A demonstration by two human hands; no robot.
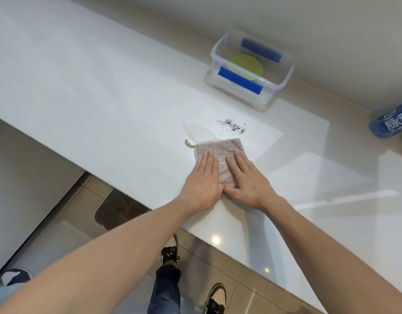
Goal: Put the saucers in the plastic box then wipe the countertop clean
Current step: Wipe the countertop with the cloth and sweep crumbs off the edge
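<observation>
head | left hand (204, 177) and right hand (245, 177) flat, unclenched, pressing cloth (220, 155) | puddle (197, 130) touching cloth's far edge | dark crumbs (234, 125) beyond | plastic box (272, 87) holding yellow-green saucer (247, 64) farther back

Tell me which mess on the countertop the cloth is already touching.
The clear liquid puddle: the cloth's far edge meets it. The dark crumbs lie apart, farther toward the plastic box.

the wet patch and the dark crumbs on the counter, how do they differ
The wet patch is clear, glossy and one continuous smear; the dark crumbs are black, dry-looking and scattered in many specks. The wet patch touches the cloth's far edge, while the crumbs lie apart from it, nearer the plastic box. Both sit unwiped on the white counter, beyond the left hand and right hand pressing the cloth flat.
</observation>
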